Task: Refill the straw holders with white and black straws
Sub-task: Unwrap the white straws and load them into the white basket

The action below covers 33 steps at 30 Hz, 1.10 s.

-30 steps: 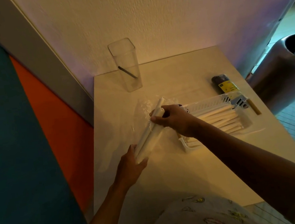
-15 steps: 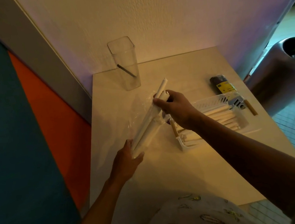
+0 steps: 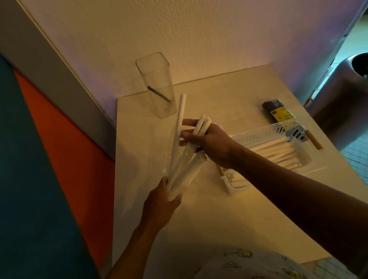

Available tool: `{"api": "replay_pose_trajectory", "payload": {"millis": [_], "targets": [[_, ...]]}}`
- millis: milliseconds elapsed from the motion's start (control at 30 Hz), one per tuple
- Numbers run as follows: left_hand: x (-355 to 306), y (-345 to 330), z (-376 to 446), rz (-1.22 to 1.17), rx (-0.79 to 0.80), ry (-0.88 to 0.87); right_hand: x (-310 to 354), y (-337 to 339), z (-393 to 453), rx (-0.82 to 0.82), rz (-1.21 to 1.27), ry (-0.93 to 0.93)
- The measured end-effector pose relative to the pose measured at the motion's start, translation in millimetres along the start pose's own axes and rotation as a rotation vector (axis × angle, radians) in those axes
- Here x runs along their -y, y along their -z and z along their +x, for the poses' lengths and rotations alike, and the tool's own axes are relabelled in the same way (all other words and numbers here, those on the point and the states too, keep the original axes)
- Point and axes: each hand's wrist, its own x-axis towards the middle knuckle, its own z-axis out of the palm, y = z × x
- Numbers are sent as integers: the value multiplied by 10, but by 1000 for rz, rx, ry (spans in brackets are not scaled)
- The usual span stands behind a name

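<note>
1. Right hand gripping upper ends of white straws.
2. Left hand clasping their lower ends, above table.
3. Beyond: clear holder upright, white basket alongside.
4. Yellow label on dark packet, unreadable.

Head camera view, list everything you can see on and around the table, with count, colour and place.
clear square holder: one, transparent, back left of table by the wall
black straw: one, leaning inside the holder
white wrapped straws: a handful, held above the table in a clear wrapper
white basket: one, right of centre, holding more white straws
dark pack with yellow label: one, behind the basket
table: one, white
metallic planter: one, right of table
left hand: grips the bundle's lower end
right hand: grips its upper part
</note>
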Motion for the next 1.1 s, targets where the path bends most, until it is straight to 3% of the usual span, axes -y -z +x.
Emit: {"api": "replay_pose_trajectory", "payload": {"millis": [167, 333, 567, 867, 1100], "targets": [[9, 6, -17, -6, 6, -25, 17, -40, -10, 30, 18, -54], [97, -8, -11, 28, 9, -3, -57, -79, -11, -107, 13, -47], [75, -16, 18, -75, 11, 14, 103, -10, -75, -81, -12, -27], [7, -23, 70, -102, -23, 2, 468, 130, -84, -58, 177, 53], [114, -81, 49, -86, -42, 52, 935, 364, -56, -57, 166, 264]]}}
